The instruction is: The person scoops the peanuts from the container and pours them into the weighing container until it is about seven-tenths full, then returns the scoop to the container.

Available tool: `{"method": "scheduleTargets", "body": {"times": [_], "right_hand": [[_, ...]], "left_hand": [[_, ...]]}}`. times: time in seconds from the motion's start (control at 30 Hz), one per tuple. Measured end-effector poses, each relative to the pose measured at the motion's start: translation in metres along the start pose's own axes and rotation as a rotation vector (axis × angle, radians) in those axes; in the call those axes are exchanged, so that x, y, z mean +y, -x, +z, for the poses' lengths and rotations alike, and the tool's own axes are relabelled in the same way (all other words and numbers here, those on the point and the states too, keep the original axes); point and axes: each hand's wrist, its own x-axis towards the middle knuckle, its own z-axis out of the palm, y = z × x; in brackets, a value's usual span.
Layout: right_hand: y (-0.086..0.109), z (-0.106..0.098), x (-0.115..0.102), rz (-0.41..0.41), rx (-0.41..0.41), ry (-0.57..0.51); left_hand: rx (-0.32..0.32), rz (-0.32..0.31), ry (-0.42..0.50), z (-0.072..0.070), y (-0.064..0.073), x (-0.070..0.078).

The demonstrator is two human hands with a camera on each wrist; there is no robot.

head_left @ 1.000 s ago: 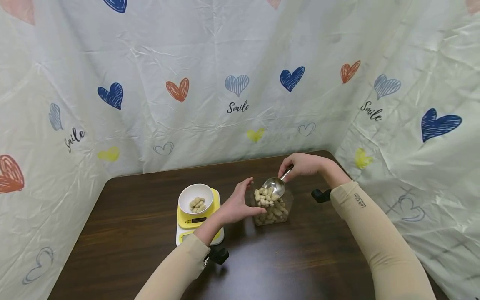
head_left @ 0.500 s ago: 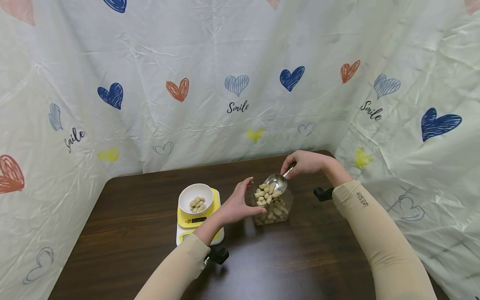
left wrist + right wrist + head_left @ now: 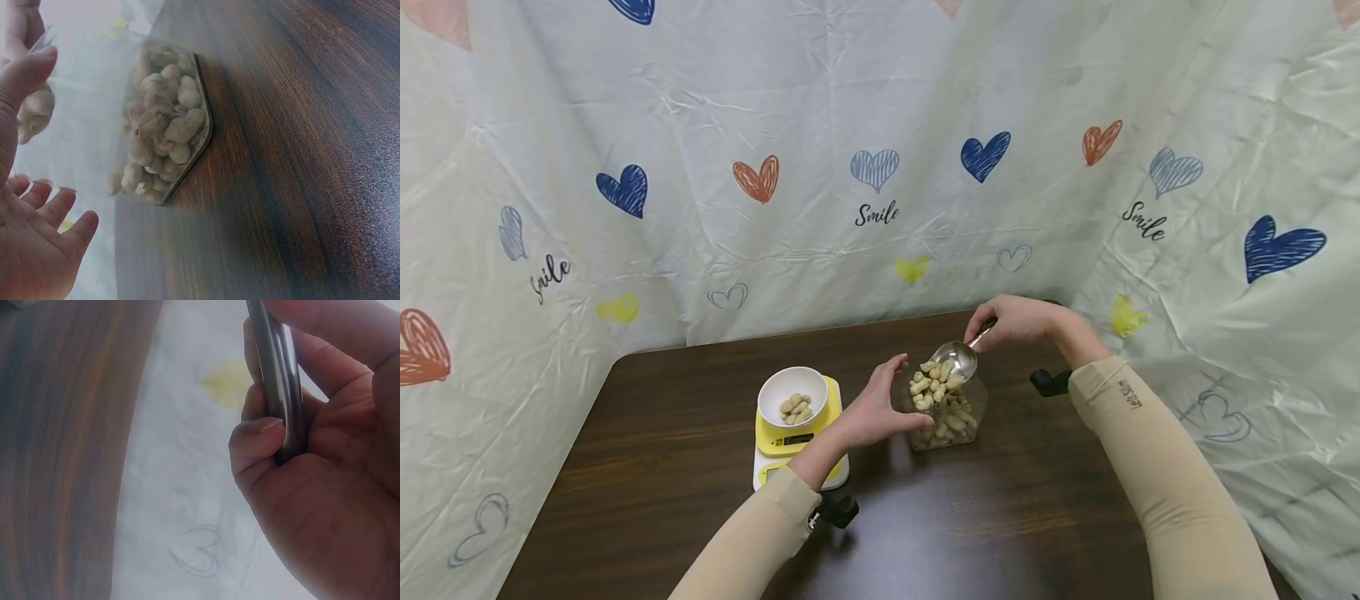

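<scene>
My left hand (image 3: 880, 412) steadies a clear plastic container (image 3: 979, 400) of unshelled peanuts, its thumb on the near side and its fingers on the far side. In the left wrist view, peanuts (image 3: 165, 119) fill the lower part of the container. My right hand (image 3: 1011, 321) grips the handle of a metal scoop (image 3: 964, 358); the right wrist view shows the fingers curled round that handle (image 3: 284, 387). Over the container mouth, the scoop tilts down to the left, heaped with peanuts (image 3: 932, 383).
Left of the container stands a yellow and white kitchen scale (image 3: 832, 410). On it sits a white bowl (image 3: 767, 396) with several peanuts. The dark wooden table (image 3: 685, 467) ends at a white curtain (image 3: 820, 275) printed with hearts.
My right hand has risen slightly to the right, lifting the scoop out of the heap with its load of peanuts. The left hand, container, scale and bowl have stayed put.
</scene>
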Motion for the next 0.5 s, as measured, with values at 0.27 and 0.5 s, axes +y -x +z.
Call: {"method": "scheduleTargets", "body": {"times": [0.27, 0.5], "right_hand": [[0.0045, -0.006, -0.0001, -0.021, 0.021, 0.026], [0.0096, -0.008, 0.0034, -0.03, 0.042, 0.029]], "left_hand": [[0.007, 0.002, -0.007, 0.0005, -0.0012, 0.0009], [-0.005, -0.003, -0.002, -0.0001, 0.0002, 0.0009]]}}
